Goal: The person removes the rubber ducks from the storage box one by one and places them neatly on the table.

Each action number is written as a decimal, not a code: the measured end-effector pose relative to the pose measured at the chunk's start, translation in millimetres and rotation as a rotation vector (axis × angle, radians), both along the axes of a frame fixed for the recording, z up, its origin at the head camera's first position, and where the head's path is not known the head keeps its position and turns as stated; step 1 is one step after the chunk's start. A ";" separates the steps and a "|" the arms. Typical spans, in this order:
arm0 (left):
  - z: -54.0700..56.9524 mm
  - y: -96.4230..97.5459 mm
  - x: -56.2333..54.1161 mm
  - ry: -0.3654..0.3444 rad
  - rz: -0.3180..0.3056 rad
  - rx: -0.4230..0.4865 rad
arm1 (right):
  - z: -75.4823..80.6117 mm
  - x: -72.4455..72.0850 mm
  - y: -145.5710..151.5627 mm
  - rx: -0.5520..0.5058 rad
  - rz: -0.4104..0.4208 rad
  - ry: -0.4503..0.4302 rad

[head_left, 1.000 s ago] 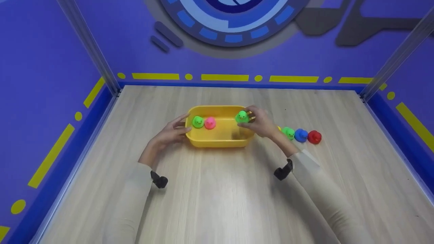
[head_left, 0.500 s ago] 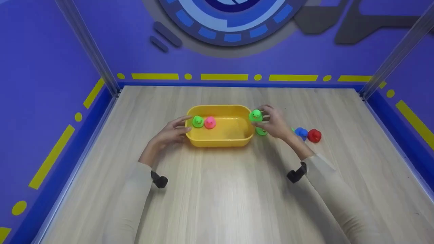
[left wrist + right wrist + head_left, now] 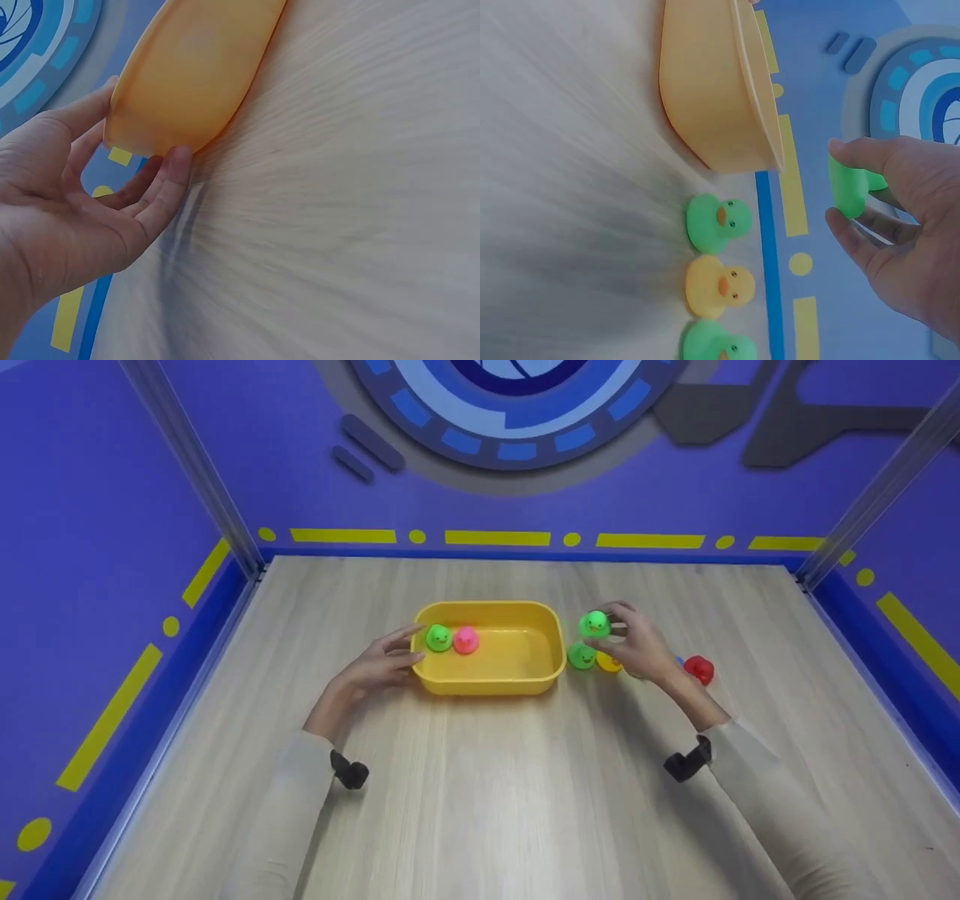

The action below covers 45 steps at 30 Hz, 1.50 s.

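My right hand (image 3: 641, 643) pinches a bright green toy duck (image 3: 595, 624) between thumb and fingertips, raised just right of the yellow plastic tub (image 3: 487, 687). In the right wrist view the held duck (image 3: 847, 184) shows only partly. My left hand (image 3: 379, 660) holds the tub's left end, with thumb and fingers spread to its two corners. Inside the tub, toward the left, sit a green duck (image 3: 439, 638) and a pink duck (image 3: 466, 640). Under my right hand, a green duck (image 3: 582, 656) and a yellow duck (image 3: 609, 662) stand on the table.
The row of ducks continues right: a second green duck (image 3: 712, 345), a blue duck (image 3: 679, 661) mostly hidden by my wrist, and a red duck (image 3: 699, 670). Blue-purple panels (image 3: 480, 510) enclose the wooden table (image 3: 480, 795) at the back and both sides.
My right hand has carried the green duck rightward from above the tub to over the row of ducks. The left hand keeps its place on the tub.
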<state>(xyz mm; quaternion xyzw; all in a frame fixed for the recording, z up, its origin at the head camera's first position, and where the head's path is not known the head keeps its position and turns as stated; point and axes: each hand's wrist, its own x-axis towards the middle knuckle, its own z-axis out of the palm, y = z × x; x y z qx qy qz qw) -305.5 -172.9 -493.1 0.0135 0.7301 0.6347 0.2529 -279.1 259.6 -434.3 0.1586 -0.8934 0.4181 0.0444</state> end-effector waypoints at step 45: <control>2.0 -2.4 1.8 0.038 -0.020 -0.032 | -7.6 21.4 84.2 0.055 -0.114 0.135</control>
